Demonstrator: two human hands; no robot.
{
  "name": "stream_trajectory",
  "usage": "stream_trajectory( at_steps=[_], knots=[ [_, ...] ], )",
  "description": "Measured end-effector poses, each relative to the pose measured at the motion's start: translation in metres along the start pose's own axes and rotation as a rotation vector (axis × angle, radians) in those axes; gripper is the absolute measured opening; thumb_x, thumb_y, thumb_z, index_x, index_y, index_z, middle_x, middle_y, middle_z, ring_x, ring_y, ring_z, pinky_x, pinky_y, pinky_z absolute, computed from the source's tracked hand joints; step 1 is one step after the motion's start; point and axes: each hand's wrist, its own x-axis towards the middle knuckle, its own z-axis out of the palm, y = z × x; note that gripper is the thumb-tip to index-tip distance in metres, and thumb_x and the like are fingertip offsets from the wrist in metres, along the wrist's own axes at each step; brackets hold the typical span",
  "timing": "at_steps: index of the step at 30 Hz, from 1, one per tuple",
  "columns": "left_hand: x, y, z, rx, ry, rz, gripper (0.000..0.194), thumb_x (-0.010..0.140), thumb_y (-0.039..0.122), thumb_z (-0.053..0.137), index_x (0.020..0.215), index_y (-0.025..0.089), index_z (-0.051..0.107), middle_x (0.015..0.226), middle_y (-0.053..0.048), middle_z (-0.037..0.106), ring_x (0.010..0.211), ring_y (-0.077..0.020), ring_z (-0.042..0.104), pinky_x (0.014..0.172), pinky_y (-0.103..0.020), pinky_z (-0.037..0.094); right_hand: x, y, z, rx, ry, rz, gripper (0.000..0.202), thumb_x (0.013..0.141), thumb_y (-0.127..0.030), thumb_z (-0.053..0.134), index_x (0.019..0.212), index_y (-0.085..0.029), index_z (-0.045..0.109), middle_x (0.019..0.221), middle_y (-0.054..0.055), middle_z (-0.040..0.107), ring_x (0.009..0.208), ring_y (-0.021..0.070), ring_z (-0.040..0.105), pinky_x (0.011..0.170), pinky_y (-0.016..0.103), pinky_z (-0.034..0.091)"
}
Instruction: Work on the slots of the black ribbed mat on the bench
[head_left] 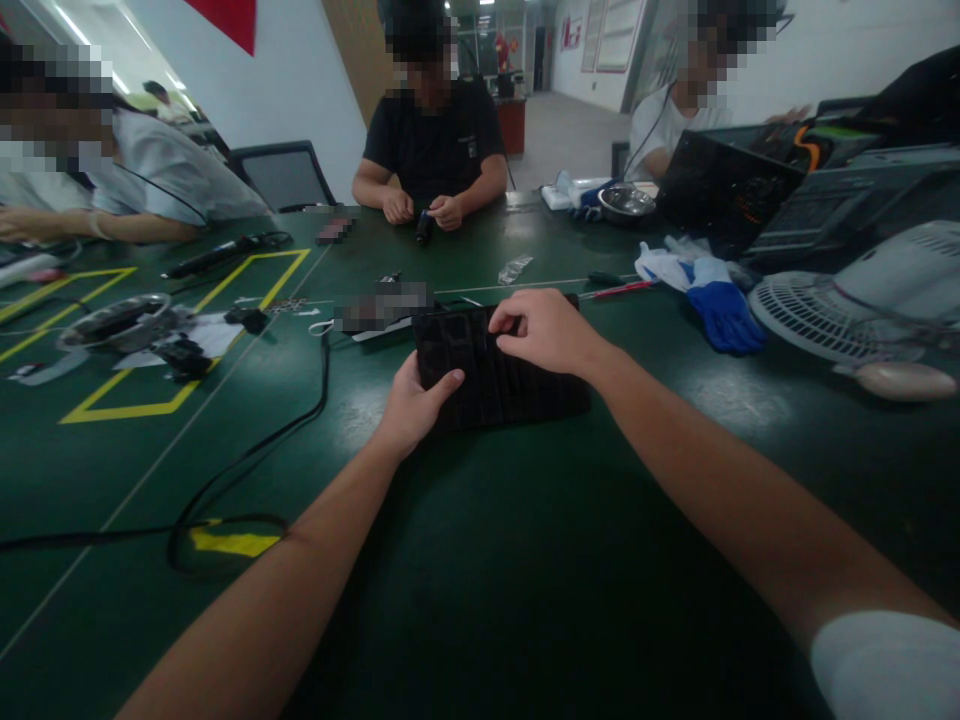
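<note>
A black, flat tray-like case (pixel 517 390) with divided compartments is tilted up above the green table, near the centre. My left hand (pixel 421 402) grips its left edge, with the thumb over the front face. Over the upper part of the case, my right hand (pixel 536 330) has its fingers curled and pinched together; anything between the fingertips is too small to make out. Just behind the case lies a dark object with a white loop (pixel 382 312), partly hidden by it.
Blue and white gloves (pixel 720 300) and a white fan (pixel 840 300) are at the right, near a metal bowl (pixel 627 202). A round metal part (pixel 120 325) and a black cable (pixel 325 380) lie left. People sit across the green table (pixel 480 600).
</note>
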Motion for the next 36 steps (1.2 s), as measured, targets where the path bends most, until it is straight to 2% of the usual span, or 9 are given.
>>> stream_trajectory(
  at_steps=[15,27,36],
  knots=[
    [-0.0007,0.0012,0.0006,-0.005,-0.006,0.011,0.06,0.081,0.046,0.092,0.13,0.02,0.069,0.133,-0.012,0.079,0.127,-0.0357,0.074,0.115,-0.059,0.059,-0.001,0.0012,0.0004,0.016,0.008,-0.004,0.012,0.09,-0.016,0.074,0.095,-0.02,0.083,0.098,0.006,0.079,0.081,0.0184,0.067,0.079,0.035,0.048],
    [-0.0011,0.0019,0.0008,-0.018,0.0,-0.002,0.062,0.08,0.046,0.093,0.13,0.019,0.069,0.133,-0.012,0.079,0.127,-0.0359,0.074,0.117,-0.059,0.058,-0.001,-0.0019,-0.0012,0.005,-0.008,0.014,0.015,0.091,-0.015,0.072,0.097,-0.02,0.085,0.1,0.007,0.079,0.084,0.0198,0.067,0.081,0.036,0.048],
    [0.0001,-0.001,-0.0007,-0.005,0.004,-0.001,0.062,0.08,0.047,0.093,0.13,0.019,0.068,0.13,-0.011,0.079,0.125,-0.0353,0.074,0.116,-0.058,0.058,0.0011,0.0043,0.0017,0.007,0.0,-0.014,0.018,0.09,-0.014,0.071,0.099,-0.02,0.085,0.099,0.006,0.08,0.085,0.0195,0.067,0.08,0.035,0.047]
  ],
)
